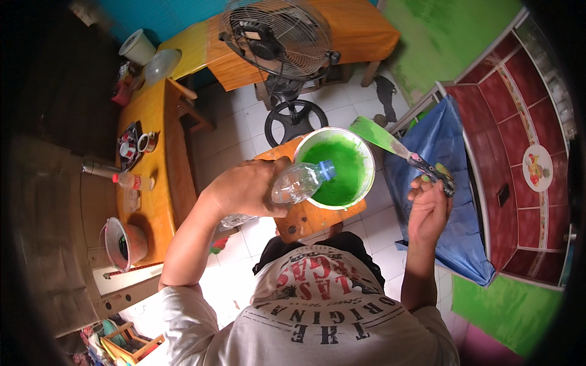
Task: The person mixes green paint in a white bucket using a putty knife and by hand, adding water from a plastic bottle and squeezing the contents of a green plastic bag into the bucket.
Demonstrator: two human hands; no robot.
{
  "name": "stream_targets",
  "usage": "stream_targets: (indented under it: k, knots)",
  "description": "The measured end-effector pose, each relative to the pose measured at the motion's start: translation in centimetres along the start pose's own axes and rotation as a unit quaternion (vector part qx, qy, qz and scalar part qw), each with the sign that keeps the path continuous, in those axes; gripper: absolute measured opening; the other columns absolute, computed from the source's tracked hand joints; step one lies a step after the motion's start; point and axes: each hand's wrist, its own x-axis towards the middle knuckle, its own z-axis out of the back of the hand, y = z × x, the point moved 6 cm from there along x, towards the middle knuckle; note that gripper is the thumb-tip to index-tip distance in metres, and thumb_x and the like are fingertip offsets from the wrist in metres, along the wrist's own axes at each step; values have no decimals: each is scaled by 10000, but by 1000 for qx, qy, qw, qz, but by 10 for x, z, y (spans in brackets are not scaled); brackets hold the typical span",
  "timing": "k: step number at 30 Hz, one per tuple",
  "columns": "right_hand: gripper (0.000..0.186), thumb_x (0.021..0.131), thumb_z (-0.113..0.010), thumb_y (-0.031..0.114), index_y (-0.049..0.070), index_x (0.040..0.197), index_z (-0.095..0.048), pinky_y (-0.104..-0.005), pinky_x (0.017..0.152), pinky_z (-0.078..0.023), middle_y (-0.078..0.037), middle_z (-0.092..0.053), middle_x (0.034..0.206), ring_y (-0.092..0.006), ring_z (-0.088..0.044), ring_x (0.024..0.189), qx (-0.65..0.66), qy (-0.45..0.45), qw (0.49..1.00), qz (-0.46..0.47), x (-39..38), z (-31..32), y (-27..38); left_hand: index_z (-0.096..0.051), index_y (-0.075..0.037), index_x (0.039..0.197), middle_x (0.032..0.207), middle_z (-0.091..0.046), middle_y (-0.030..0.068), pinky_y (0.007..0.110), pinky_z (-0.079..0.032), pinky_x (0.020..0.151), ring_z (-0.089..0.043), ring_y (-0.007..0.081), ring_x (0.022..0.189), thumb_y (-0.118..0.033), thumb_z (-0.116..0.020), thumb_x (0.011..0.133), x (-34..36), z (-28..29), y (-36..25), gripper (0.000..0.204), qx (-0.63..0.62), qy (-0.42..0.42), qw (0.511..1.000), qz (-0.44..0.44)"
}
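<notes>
My left hand [245, 188] is wrapped around a clear plastic bottle [294, 184]. The bottle lies tilted, its blue-topped neck over the near left part of a white bucket [368, 160] of bright green paint [342, 178]. Whether a cap covers the mouth, I cannot tell. Raised to the right of the bucket, my right hand [428, 207] grips the dark handle of a scraper [379, 135]. Its wide blade is coated in green and points up and left, near the bucket's far right rim. The bucket stands on a small wooden stool [311, 221].
A large pedestal fan [274, 36] stands ahead, by an orange-covered table [360, 30]. On the left table [160, 201] are a cup [146, 142], a red-capped bottle [129, 180] and a stained pail [126, 244]. Blue sheeting [436, 183] hangs against the red-tiled counter [506, 158] at right.
</notes>
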Motion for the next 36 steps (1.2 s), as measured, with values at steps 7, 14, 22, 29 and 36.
stream_targets:
  k: [7,14,22,29,36]
  knots:
    - [419,1085,-509,246,1,1424,-510,-310,745,-476,-116,-678,1155,-216,-653,998,51,43,998,-2,4,27,-12,-532,-16,1191,885,-698,252,512,-527,834,-683,445,924,-341,-832,693,-33,2,12,666,-63,-119,991,-10]
    - [405,1100,-471,262,-1,1404,-528,-335,792,-468,-121,-689,1214,-212,-662,1039,19,103,994,-31,24,46,-24,-521,8,1257,957,-685,276,503,-527,834,-655,490,948,-344,-822,685,-116,-17,84,736,-183,-337,923,36]
    - [397,1113,-438,303,51,1399,-549,-405,968,-433,-99,-686,1249,-211,-652,1107,-208,34,976,-46,35,55,-40,-473,8,1325,1143,-674,145,379,-536,929,-680,242,1036,-140,-826,777,-243,-94,221,668,-300,-659,670,165]
    - [407,1098,-438,199,-65,1395,-525,-362,850,-565,-166,-683,1215,-226,-683,1093,-450,50,891,25,29,27,-30,-494,-16,1316,1229,-641,140,353,-490,987,-642,236,1125,-206,-888,803,-354,-146,319,675,-132,-765,536,332]
    - [346,1076,-482,157,-59,1330,-574,-304,732,-596,-139,-727,1072,-197,-724,906,-545,117,824,100,24,9,-13,-511,-9,1391,1324,-598,132,397,-446,1057,-575,248,1213,-102,-839,833,-428,-205,410,654,-117,-800,508,297]
